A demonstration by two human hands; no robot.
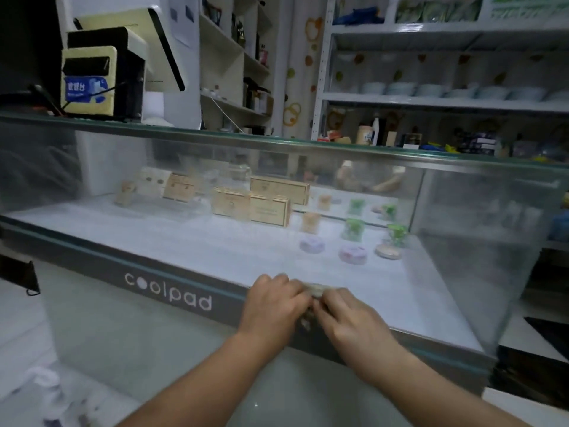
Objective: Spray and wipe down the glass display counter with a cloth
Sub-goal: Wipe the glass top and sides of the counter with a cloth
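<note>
The glass table [92,266] is looking hazy across its front pane, so most wiping is probably remaining. The left hand [272,298] and right hand [348,322] are both gripping 1 small cloth [317,289] against its lower front rail.

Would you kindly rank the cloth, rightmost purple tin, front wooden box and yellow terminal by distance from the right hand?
1. cloth, at the right hand.
2. rightmost purple tin, inside, front right.
3. front wooden box, inside, centre.
4. yellow terminal, countertop, far left.
</note>
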